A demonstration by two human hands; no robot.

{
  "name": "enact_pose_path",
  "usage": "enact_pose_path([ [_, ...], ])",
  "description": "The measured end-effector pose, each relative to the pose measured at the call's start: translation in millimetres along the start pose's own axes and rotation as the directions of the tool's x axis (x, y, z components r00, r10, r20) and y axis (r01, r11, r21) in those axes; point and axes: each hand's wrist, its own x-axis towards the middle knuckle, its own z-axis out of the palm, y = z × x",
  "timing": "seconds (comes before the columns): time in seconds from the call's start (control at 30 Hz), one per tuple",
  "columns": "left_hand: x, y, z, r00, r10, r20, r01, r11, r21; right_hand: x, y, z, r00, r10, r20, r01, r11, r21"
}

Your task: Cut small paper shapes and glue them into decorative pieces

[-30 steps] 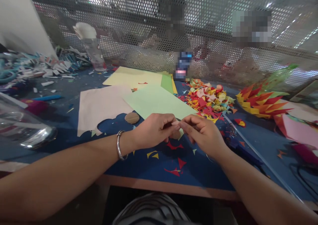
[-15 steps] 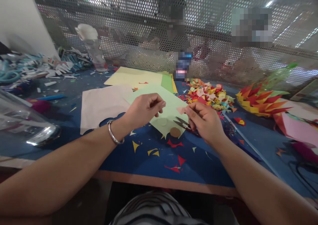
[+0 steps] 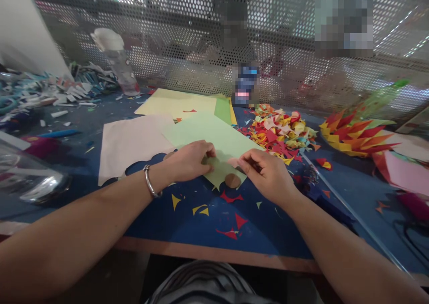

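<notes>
A small pink paper piece (image 3: 232,162) is pinched between the thumb and fingers of my right hand (image 3: 268,172). It hovers low over a pale green paper sheet (image 3: 214,132). My left hand (image 3: 192,160) reaches down to the same sheet, its fingers curled and thumb close to them; what they hold, if anything, is hidden. Between the hands, a brown round disc (image 3: 233,180) lies on the sheet's near corner. Left of it is a pale pink sheet (image 3: 130,141) with scalloped cut-outs along its near edge.
Red paper scraps (image 3: 231,197) and yellow scraps (image 3: 176,201) lie near the table's front edge. Behind my right hand is a heap of coloured paper bits (image 3: 284,127). A spiky paper piece (image 3: 355,136), a bottle (image 3: 124,73), a clear jar (image 3: 36,179) and a perforated screen (image 3: 174,35) surround the workspace.
Both hands have come down toward the green sheet, the right one also shifting left with the pink piece. The scissors blades that showed beside my right hand are now out of sight.
</notes>
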Motion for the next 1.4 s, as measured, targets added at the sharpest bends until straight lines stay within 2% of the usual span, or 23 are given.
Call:
enact_pose_path([
  [0.17,-1,-2,-5.6,0.997,-0.075,-0.006,0.075,0.997,-0.008,2,1,1,1.0,-0.015,-0.002,0.015,1.0,0.009],
  [0.27,-6,3,-8.5,0.995,-0.035,-0.094,0.039,0.998,0.039,1,0,1,1.0,-0.02,-0.004,0.02,0.999,0.027],
  [0.33,-9,9,-7.7,0.99,-0.006,-0.14,0.001,0.999,-0.032,0,-2,1,1.0,-0.028,-0.002,0.028,0.999,0.035],
  [0.4,-10,16,-3.9,0.994,-0.017,-0.107,-0.005,0.979,-0.203,0,-3,1,0.999,-0.041,-0.005,0.041,0.998,0.038],
  [0.5,-8,24,5.2,0.999,-0.036,0.004,0.034,0.889,-0.456,0,-5,2,0.997,-0.071,-0.021,0.072,0.997,0.029],
  [0.63,-3,25,12.9,0.999,-0.038,0.028,0.047,0.763,-0.644,0,-6,2,0.995,-0.095,-0.036,0.096,0.995,0.026],
  [0.8,-3,25,10.9,0.997,-0.009,0.076,0.058,0.729,-0.682,-1,-5,1,0.996,-0.074,-0.044,0.076,0.996,0.05],
  [0.93,-5,30,9.4,0.998,-0.034,0.062,0.067,0.71,-0.701,-1,-5,1,0.997,-0.057,-0.045,0.061,0.994,0.089],
  [1.13,-5,30,9.7,0.993,-0.085,0.084,0.115,0.478,-0.871,-1,-8,4,0.993,-0.103,-0.061,0.108,0.992,0.073],
  [1.23,-5,31,10.7,0.991,-0.094,0.093,0.124,0.418,-0.9,-1,-9,5,0.992,-0.104,-0.066,0.11,0.99,0.086],
  [1.33,-7,34,10.1,0.989,-0.118,0.094,0.137,0.446,-0.884,-2,-10,5,0.994,-0.082,-0.067,0.088,0.992,0.091],
  [1.4,-7,33,7.5,0.992,-0.098,0.085,0.125,0.541,-0.832,-2,-9,5,0.996,-0.062,-0.061,0.068,0.993,0.098],
])
